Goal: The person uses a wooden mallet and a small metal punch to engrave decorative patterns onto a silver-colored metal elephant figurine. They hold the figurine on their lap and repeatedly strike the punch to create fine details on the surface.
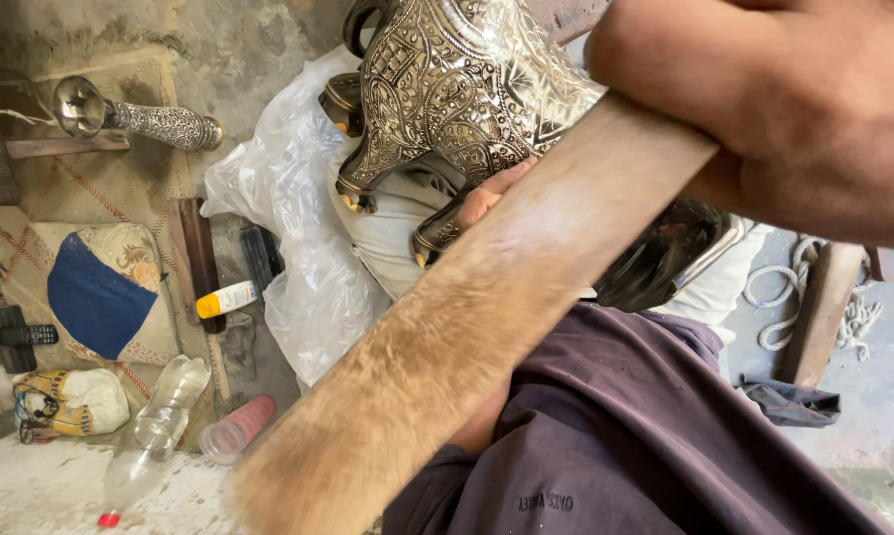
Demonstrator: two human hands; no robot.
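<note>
An engraved metal animal figure with dark legs and brass-tipped feet rests on pale cloth over my lap. My left hand lies under the figure by a hind leg, its fingers against that leg; most of the hand is hidden behind a thick wooden handle. The handle runs across the view from lower left to upper right. My right hand is closed around its upper end. A dark rounded object shows just behind the handle; what it is cannot be told.
A clear plastic sheet lies beside the figure. On the floor are an engraved metal vase, a blue patterned cushion, a plastic bottle, a pink cup, a yellow-capped tube, and white rope by a plank.
</note>
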